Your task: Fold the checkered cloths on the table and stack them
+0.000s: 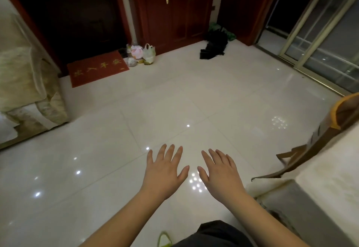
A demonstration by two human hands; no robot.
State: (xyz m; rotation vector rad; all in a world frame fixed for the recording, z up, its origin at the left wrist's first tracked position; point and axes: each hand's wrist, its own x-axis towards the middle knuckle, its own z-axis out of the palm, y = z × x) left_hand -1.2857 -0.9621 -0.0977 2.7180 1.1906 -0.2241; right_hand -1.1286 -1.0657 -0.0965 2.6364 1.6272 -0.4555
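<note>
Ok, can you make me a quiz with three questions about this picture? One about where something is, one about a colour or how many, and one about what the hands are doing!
1. Where are the plastic bags?
A. On the chair
B. On the floor beside the red doormat
C. In the person's hands

2. What colour is the doormat?
A. Blue
B. Green
C. Red

3. What are the two hands doing?
A. Spread open, holding nothing
B. Gripping a cloth
C. Making fists

Answers:
1. B, the plastic bags sit on the floor by the doormat, against the wooden cabinet.
2. C, the mat is red with yellow characters.
3. A, the left hand and right hand show straight, spread fingers above the tiled floor, with no cloth in view.
</note>
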